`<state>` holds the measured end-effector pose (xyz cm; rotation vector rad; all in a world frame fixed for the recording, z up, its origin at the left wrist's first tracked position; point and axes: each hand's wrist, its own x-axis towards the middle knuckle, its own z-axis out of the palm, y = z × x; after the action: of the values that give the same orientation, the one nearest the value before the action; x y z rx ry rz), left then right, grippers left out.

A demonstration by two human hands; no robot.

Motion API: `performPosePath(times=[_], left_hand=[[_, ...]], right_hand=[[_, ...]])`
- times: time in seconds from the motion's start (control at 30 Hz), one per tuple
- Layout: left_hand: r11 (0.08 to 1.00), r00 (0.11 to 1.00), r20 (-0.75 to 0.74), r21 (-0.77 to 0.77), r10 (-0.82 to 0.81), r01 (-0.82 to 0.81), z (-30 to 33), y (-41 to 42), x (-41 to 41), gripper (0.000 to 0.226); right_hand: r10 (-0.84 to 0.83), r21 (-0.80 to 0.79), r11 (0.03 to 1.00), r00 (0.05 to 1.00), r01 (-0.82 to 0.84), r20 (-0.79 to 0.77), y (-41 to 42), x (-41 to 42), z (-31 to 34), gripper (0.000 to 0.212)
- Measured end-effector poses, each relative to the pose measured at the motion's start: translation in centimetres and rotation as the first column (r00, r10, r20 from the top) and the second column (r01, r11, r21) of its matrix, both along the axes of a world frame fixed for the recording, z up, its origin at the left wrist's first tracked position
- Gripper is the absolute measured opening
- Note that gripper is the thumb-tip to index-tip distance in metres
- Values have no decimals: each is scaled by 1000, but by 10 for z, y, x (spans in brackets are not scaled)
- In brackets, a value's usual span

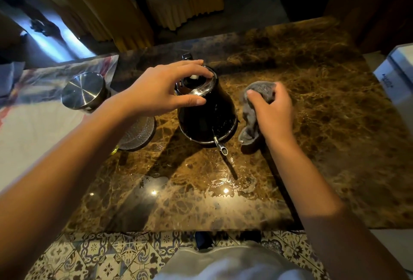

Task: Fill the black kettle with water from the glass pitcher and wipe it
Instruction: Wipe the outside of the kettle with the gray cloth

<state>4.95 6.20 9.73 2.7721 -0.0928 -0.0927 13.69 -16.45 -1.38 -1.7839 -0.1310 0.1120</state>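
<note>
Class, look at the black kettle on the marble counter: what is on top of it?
The left hand rests spread over the black kettle, its fingers on the shiny lid. A small white knob shows at the lid's centre. Whether there is water inside cannot be seen.

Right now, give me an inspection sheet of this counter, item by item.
Surface: brown marble counter, wet patches near the front edge.
Job's things: black kettle upright, spout toward the person; glass pitcher left of it, partly behind the forearm; grey cloth right of the kettle.
Clutter: steel lid on the left; white box at far right.
Hands: left hand over the kettle top; right hand gripping the cloth.
Cables: nothing seen.
Surroundings: yellow covered chairs behind; patterned floor tiles below.
</note>
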Motion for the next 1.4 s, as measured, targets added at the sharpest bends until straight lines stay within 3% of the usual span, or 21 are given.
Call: performPosePath(times=[0.07,0.17,0.3,0.4,0.53,0.63,0.73,0.9,1.07,1.4], left_hand=[[1000,1000,-1,-1,1,-1,1,0,0,64],[1000,1000,-5,-2,5,-5,2,0,1,62],[1000,1000,-2,-3,-1,1,2,0,0,60],[1000,1000,-1,-18,6,-6,1,0,1,60],[1000,1000,3,-11,14,-14,1,-1,1,60],[1000,1000,-2,-7,14,-14,2,0,1,60],[1000,1000,-10,-18,10,-10,3,-1,2,60],[1000,1000,-6,-8,6,-6,2,0,1,60],[1000,1000,-2,2,1,-1,2,-1,1,61],[1000,1000,-7,-2,-1,1,2,0,0,62]], right_hand=[[57,11,998,992,-57,-110,2,1,-4,25],[134,-41,989,982,-140,-130,0,3,-7,14],[47,-108,994,989,-31,141,-4,1,9,15],[-77,82,995,977,62,201,8,-9,27,29],[186,253,948,981,-195,61,33,-51,16,45],[165,332,929,986,-166,30,33,-63,-6,43],[76,214,972,989,-103,129,32,-57,-14,20],[38,80,995,946,-67,323,44,-54,-23,30],[131,-57,991,880,-118,457,29,-53,-38,26],[265,-194,958,909,-211,322,-2,-37,-65,23]])
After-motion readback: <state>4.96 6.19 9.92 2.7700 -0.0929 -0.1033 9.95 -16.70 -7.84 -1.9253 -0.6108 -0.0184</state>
